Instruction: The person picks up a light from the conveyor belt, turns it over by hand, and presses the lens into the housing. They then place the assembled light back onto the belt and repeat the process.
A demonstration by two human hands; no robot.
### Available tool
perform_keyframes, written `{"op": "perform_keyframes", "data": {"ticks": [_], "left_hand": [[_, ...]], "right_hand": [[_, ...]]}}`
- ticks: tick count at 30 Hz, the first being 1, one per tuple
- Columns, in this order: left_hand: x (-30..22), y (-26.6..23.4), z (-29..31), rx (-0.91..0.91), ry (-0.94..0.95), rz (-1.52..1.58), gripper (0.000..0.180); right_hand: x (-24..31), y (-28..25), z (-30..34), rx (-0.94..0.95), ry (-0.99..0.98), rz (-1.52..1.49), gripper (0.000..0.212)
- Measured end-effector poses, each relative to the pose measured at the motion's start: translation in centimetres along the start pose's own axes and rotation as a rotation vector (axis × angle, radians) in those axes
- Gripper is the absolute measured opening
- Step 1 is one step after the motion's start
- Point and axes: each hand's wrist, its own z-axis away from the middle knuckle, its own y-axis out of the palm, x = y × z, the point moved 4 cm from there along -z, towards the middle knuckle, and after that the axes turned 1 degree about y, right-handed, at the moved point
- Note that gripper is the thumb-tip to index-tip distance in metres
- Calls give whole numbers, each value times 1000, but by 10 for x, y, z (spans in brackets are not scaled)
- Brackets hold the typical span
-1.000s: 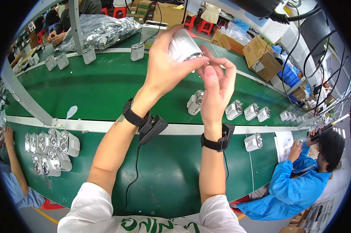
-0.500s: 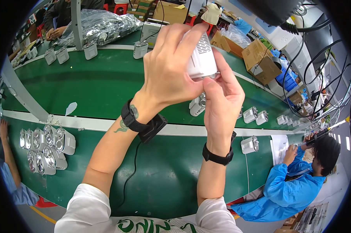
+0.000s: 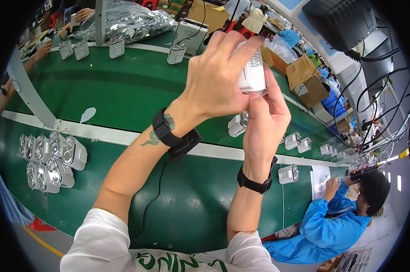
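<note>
Raised above the green surface, a white plastic housing (image 3: pixel 251 80) with rows of slots on one face sits between my two hands. My left hand (image 3: pixel 216 77) wraps over its near left side, with fingers bent across the top. From below and the right, my right hand (image 3: pixel 265 113) grips it, its thumb at the lower end by a clear or shiny edge. My fingers hide much of the housing. Just past my right wrist, a similar white unit (image 3: pixel 237 125) stands on the green strip. Both wrists wear black bands.
Several white units with shiny fronts (image 3: pixel 50 156) are grouped at left. More stand along the far edge (image 3: pixel 116 48) and at right (image 3: pixel 288 174). A metal post (image 3: pixel 32 90) rises at left; black cables hang upper right. A co-worker in blue (image 3: pixel 323 226) sits at right.
The view has shifted slightly, while my hands keep their hold on the housing. At the left, another person's arm now reaches toward the far units.
</note>
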Motion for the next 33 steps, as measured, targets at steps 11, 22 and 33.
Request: {"op": "perform_keyframes", "data": {"ticks": [11,22,33], "left_hand": [[28,17,13,245,-349,188,86],[38,27,20,233,-468,500,87],[118,59,72,962,-1106,533,101]], "right_hand": [[-3,1,-5,254,28,194,91],[-15,-4,-9,299,16,184,97],[-71,-33,-11,218,279,1041,63]]}}
